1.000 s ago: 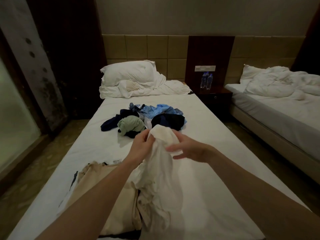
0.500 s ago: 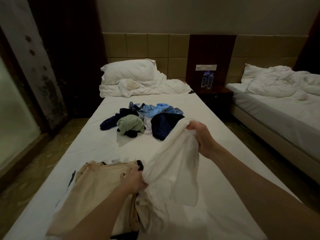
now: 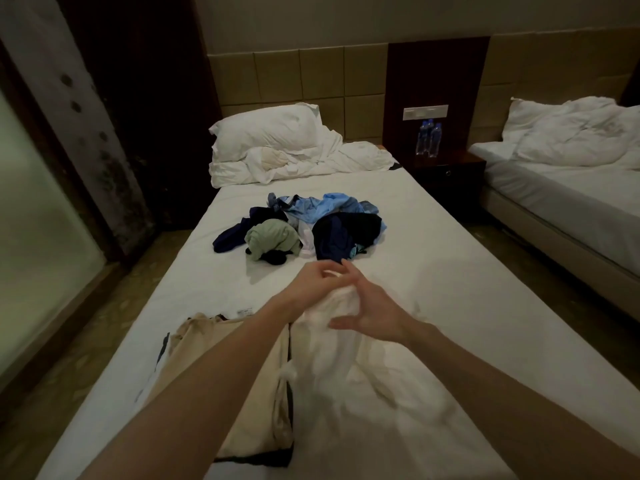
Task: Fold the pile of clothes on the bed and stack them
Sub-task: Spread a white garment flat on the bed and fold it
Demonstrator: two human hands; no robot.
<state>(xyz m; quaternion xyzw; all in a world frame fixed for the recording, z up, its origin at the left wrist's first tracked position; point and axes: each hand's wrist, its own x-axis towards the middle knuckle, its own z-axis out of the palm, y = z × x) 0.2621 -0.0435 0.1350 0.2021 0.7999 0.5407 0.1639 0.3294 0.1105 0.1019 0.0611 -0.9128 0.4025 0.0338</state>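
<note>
A white garment point(image 3: 349, 362) hangs from my hands and drapes onto the near part of the bed point(image 3: 450, 271). My left hand point(image 3: 311, 282) pinches its bunched top edge. Right beside it, my right hand point(image 3: 372, 315) curls thumb and fingers round the same bunch. A pile of unfolded clothes point(image 3: 301, 230) in dark blue, light blue and pale green lies mid-bed, just beyond my hands. A folded beige garment point(image 3: 214, 372) lies flat at the near left, on top of something dark, partly hidden under my left forearm.
A pillow and crumpled duvet point(image 3: 277, 147) sit at the head of the bed. A dark nightstand point(image 3: 446, 174) with water bottles point(image 3: 428, 140) stands on the right, and a second unmade bed point(image 3: 571, 202) beyond it. Floor runs along the left side.
My hands, spread apart half a second ago with the right one raised, have come together over the middle of the bed, bunching the white garment's top between them.
</note>
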